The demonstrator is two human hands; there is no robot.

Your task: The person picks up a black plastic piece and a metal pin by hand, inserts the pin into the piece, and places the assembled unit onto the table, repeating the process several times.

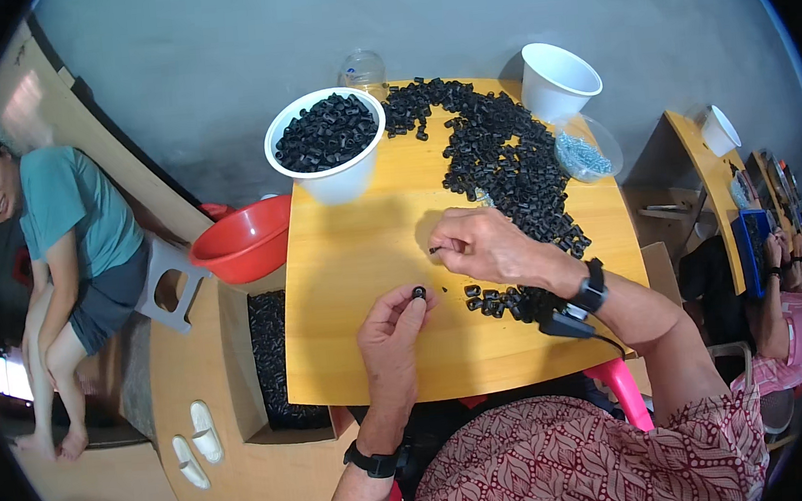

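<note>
Close by, the left hand (391,331) pinches a small black piece (418,292) over the yellow table (342,283). A bit farther, the right hand (480,242) squeezes a tiny dark bit (435,250); I can't tell what it is. Next comes a big black pile (501,139). Farther off stand a clear tub (610,149) and a full white bucket (344,180).

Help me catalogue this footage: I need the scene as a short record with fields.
Left hand: holds a black part
Right hand: pinches a dark piece, kind unclear
Table: yellow; loose parts over its back and right
White bucket: back left, full of black pieces
Clear tub: back right, holds bluish bits
Red basin: left of the table
</note>
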